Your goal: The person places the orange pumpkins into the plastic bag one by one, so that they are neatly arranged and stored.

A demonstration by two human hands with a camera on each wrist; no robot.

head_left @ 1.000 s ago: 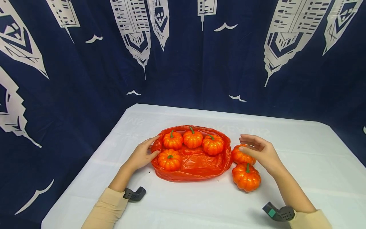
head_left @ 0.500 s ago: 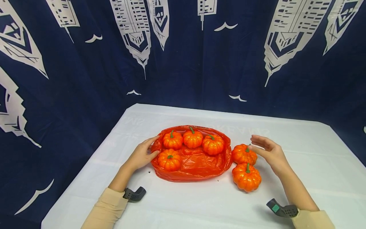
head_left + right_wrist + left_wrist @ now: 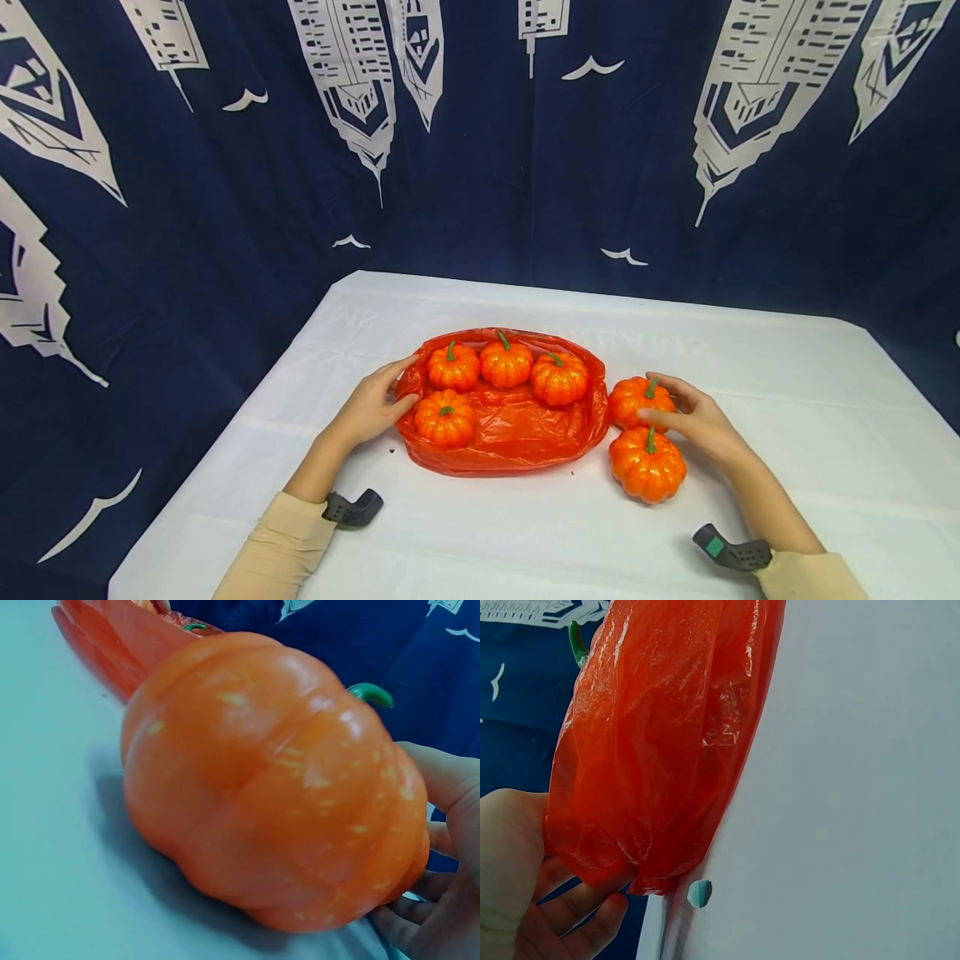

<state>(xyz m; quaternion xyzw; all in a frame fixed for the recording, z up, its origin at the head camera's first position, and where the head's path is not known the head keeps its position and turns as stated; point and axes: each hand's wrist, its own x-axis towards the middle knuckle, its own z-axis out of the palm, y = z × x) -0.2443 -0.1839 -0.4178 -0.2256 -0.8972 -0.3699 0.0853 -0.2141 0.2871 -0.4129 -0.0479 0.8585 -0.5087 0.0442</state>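
Observation:
A red plastic bag lies with its mouth spread wide on the white table. Several small orange pumpkins, such as the front one, sit inside it. My left hand holds the bag's left end, fingers curled at the film in the left wrist view. To the bag's right are two more pumpkins. My right hand grips the far pumpkin, thumb across its front and fingers round its back right side. The near pumpkin stands just in front and hides much of the grip in the right wrist view.
The white-covered table runs back to a dark blue curtain with white building prints. Dark curved devices are worn at the left wrist and right wrist. Tiny dark specks lie near the bag.
My right hand first drew back to the right, off the far pumpkin, then came down and left around it. My left hand, the bag and the pumpkins have stayed put.

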